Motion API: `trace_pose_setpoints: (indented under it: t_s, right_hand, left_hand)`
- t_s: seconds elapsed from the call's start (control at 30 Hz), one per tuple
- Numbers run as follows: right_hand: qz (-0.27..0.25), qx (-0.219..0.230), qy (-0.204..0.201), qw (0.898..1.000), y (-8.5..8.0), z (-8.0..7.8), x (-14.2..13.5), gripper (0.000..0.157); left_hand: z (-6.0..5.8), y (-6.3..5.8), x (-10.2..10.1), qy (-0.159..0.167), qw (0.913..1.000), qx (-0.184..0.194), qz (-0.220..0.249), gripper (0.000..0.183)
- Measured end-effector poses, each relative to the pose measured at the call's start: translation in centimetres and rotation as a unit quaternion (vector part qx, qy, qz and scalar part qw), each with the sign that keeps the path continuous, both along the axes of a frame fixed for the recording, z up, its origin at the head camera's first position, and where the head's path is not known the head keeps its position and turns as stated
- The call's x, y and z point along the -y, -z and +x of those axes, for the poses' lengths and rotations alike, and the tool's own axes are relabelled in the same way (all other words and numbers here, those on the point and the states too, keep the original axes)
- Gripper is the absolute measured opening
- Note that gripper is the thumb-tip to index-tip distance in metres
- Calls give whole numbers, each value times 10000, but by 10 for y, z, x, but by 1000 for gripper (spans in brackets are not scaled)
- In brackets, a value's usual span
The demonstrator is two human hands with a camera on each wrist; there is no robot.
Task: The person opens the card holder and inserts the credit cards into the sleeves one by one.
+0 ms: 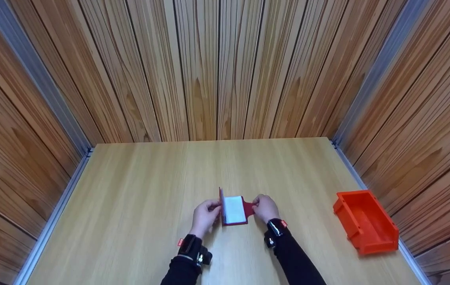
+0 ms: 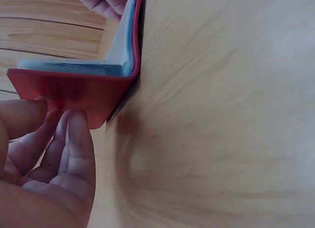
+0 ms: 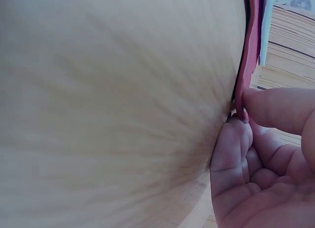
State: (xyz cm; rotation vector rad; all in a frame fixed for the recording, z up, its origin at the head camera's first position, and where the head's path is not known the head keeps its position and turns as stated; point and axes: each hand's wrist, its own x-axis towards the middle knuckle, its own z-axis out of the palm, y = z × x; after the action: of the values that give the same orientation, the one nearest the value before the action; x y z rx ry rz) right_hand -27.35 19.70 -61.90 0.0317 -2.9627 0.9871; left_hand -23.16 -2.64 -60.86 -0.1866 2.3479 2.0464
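A small red card holder (image 1: 240, 224) with clear plastic sleeves (image 1: 234, 209) lies opened on the table near the middle. Its left cover (image 2: 74, 92) stands upright; a flap (image 1: 249, 208) sticks out on its right side. My left hand (image 1: 205, 217) holds the upright cover, fingertips and thumb close together at its outer face in the left wrist view. Whether the thumb reaches round the edge is hard to see. My right hand (image 1: 265, 207) pinches the end of the flap between thumb and fingers, as the right wrist view shows, just above the tabletop.
An orange-red plastic bin (image 1: 367, 221) stands on the right side of the wooden table (image 1: 137, 178). Wood-panelled walls (image 1: 217, 71) with grey metal edging rise at the back and both sides.
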Motion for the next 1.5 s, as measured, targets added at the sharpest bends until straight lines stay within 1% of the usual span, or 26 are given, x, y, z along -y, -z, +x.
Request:
trace_pose_setpoints:
  t_s: [0.13, 0.2, 0.3, 0.4, 0.53, 0.63, 0.77, 0.9, 0.97, 1.07, 1.2, 1.27, 1.5]
  right_hand:
    - [11, -36, -36, 10000, -1, 0, 0, 10]
    - [19, -79, -56, 10000, -1, 0, 0, 10]
    - [64, -191, -99, 9997, 0, 1, 0, 10]
    - [106, -259, -126, 9995, 0, 1, 0, 10]
    - [109, -249, -117, 9996, -2, 2, 0, 9]
    - [98, -202, -114, 9997, -2, 2, 0, 9]
    - [111, -140, -121, 9998, -1, 2, -1, 10]
    - [87, -84, -102, 9999, -2, 2, 0, 10]
    - [83, -78, -103, 9999, -2, 1, 0, 10]
    - [91, -73, -99, 9999, -2, 1, 0, 10]
    - [75, -10, -65, 10000, -3, 1, 0, 11]
    - [57, 18, -51, 10000, -4, 2, 0, 10]
    - [40, -180, -150, 9997, -5, 4, 0, 11]
  left_hand:
    - [2, 1, -4, 224, 9985, -243, -433, 16]
    - [2, 2, -5, 318, 9968, -440, -591, 17]
    - [2, 4, -8, 418, 9918, -770, -936, 19]
    - [3, 5, -10, 468, 9838, -1131, -1309, 21]
    - [4, 6, -13, 474, 9762, -1365, -1615, 22]
    - [4, 8, -16, 490, 9706, -1375, -1911, 22]
    - [4, 8, -19, 586, 9597, -1456, -2332, 23]
    - [4, 9, -23, 632, 9498, -1607, -2609, 23]
    - [4, 10, -24, 611, 9462, -1684, -2696, 23]
    - [3, 11, -27, 589, 9385, -1855, -2851, 21]
    - [2, 12, -29, 609, 9282, -1946, -3113, 20]
    - [1, 12, -30, 628, 9243, -1928, -3234, 20]
    - [2, 10, -31, 686, 9168, -1935, -3424, 17]
